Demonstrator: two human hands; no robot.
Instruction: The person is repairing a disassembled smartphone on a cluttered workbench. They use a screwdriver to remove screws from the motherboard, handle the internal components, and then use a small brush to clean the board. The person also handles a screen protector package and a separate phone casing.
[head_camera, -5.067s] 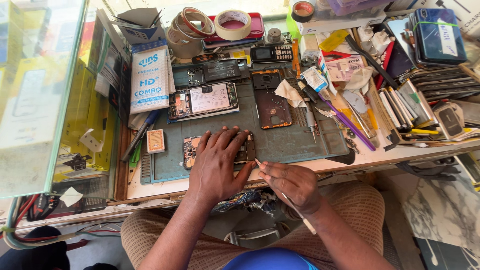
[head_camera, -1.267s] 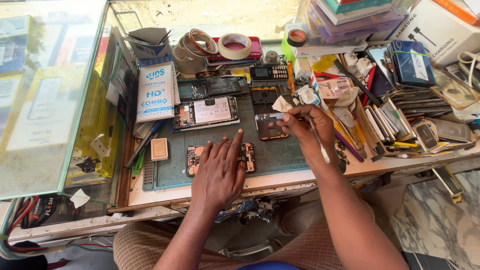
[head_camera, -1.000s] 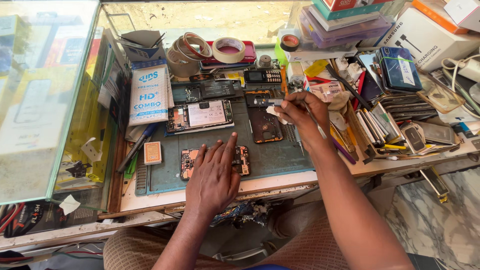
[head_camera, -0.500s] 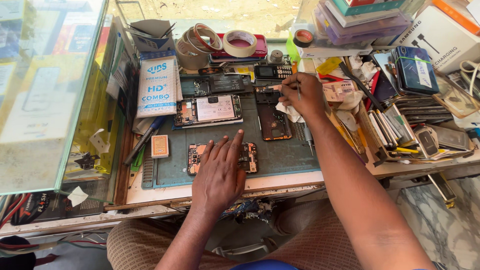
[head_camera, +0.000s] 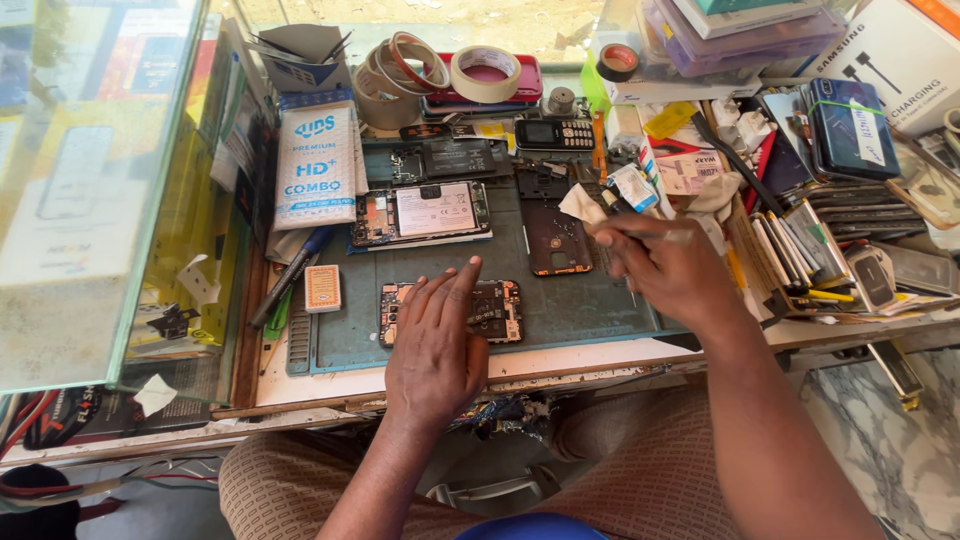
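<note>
The person sat at a crowded counter (head_camera: 620, 355) with a green mat (head_camera: 560, 310) on it. The left hand (head_camera: 437, 345) lay flat, fingers spread wide, pressing down on a small circuit board (head_camera: 497, 310) at the near middle of the mat. The board was only held still under the palm and fingers, not pinched. Its long side ran left to right, and its right end stuck out from under the hand.

The right hand (head_camera: 665, 265) was up over the right side of the mat. Its fingers were pressed together in a pinch around a thin tool (head_camera: 625, 232) that looked blurry. I could not tell just what kind of tool it was.

From that grip, the board lay to the left and a bit nearer to the person. The left hand was already on it, so it was the closer hand. The right hand was near the board but not touching it.

Just beside the right hand, on its left, lay a dark phone shell (head_camera: 556, 235) standing long from near to far. Farther left lay an open phone with a white battery (head_camera: 420, 213). At the far edge sat rolls of tape (head_camera: 485, 72) and a small keypad phone (head_camera: 553, 133).
</note>
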